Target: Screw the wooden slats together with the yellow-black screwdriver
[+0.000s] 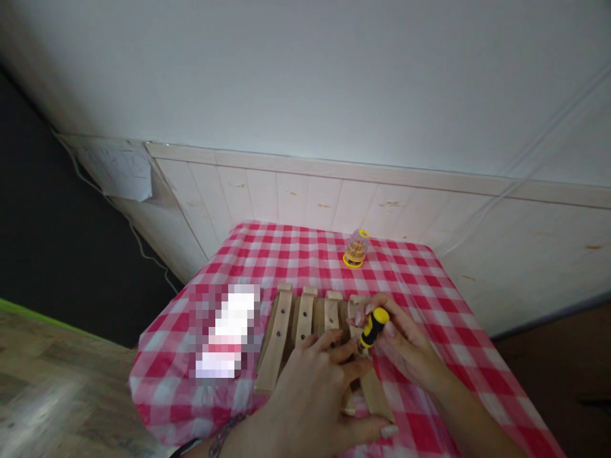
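Note:
A wooden rack of several pale slats [273, 356] on a board lies on the table, with dark screw heads along the slats. Across its right half rests my left hand [319, 381], palm down, fingers spread and thumb by the lower end of the rightmost slat [378, 395]. My right hand [401, 340] is closed on a yellow and black screwdriver [375, 327]. The screwdriver leans, its handle up and its lower end down at the rightmost slat, close to my left fingertips. Its tip is too small to make out.
The table wears a red and white checked cloth [281, 245]. Near its back edge stands a clear, yellow-based case of small bits [356, 249]. A pixelated, bright object [228, 331] lies left of the rack. White wall panelling [310, 200] is behind the table.

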Demonstrator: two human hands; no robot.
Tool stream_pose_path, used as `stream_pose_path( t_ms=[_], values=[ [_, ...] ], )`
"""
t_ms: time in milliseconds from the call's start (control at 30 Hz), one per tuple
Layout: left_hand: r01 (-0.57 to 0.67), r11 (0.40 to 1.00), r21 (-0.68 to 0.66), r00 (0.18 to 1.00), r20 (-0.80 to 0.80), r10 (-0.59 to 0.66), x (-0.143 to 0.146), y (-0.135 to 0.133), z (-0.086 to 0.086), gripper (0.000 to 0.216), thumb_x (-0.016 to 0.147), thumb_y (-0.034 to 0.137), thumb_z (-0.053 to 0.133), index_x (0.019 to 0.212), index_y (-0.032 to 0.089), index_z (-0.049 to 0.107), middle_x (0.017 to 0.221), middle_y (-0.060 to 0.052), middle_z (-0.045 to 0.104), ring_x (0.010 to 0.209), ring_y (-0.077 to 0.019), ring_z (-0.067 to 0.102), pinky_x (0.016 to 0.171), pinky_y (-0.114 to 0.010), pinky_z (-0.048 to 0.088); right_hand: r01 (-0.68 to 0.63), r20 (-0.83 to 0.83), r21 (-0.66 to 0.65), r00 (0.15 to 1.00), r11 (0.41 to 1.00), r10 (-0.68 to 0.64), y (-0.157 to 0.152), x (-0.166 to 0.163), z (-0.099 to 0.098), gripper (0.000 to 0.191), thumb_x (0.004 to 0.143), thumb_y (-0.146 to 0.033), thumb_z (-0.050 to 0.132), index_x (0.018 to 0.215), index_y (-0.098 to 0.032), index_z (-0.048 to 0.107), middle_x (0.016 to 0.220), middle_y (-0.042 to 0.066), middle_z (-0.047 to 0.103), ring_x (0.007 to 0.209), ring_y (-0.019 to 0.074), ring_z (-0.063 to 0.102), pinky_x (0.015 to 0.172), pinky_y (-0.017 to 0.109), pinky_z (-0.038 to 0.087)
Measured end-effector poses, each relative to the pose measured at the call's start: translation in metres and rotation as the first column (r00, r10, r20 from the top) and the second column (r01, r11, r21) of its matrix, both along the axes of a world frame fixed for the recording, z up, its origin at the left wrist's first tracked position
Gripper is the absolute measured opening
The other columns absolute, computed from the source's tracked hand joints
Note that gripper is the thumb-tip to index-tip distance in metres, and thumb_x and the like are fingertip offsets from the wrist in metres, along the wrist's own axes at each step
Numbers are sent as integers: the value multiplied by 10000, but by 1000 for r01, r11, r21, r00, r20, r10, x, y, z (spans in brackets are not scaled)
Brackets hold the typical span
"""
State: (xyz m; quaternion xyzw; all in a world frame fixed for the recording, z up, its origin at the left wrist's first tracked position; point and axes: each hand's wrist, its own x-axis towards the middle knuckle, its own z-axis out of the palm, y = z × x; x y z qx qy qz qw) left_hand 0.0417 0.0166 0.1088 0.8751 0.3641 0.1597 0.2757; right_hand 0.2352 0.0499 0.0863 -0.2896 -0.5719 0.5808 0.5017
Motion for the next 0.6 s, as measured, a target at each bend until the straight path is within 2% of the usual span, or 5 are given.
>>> stream_pose_path(
  t_ms=[133,233,333,467,600],
  values=[
    [-6,1000,1,1000,-2,6,0,0,1,513,840,670,712,1185,289,731,1287,-17,730,1312,-341,556,1050,-503,495,-45,-47,-41,998,998,43,-2,-1,2,300,906,-540,686,996,-270,590,845,15,649,813,193,621,776,352,499],
    [-6,1000,5,1000,0,6,-1,0,0,516,839,663,716,1196,290,726,1267,-18,739,1312,-351,554,1052,-518,490,-55,-92,-62,994,997,49,-3,-2,0,290,896,-504,720,982,-270,570,782,-21,607,677,145,547,646,288,453],
    [-8,1000,11,1000,1,8,-1,1,-2,525,839,672,710,1204,295,719,1270,-16,737,1308,-351,555,1048,-531,491,-47,-124,-80,992,996,37,-2,-4,-2,299,880,-511,735,987,-271,593,763,-30,570,619,130,479,580,267,414],
    [0,1000,9,1000,-13,0,-1,1,-2,539,848,679,697,1223,292,712,1295,-20,725,1296,-340,564,1039,-526,500,-79,-187,-157,981,984,49,1,-8,-1,424,906,-649,603,1014,-247,680,748,10,583,664,175,545,618,307,486],
    [-9,1000,6,1000,-6,9,-1,1,-2,536,846,686,693,1215,298,721,1315,-24,715,1319,-345,547,1045,-523,495,-123,-206,-143,974,982,92,1,-7,0,333,971,-550,567,957,-250,711,749,23,625,702,189,609,700,340,538]
  ],
)
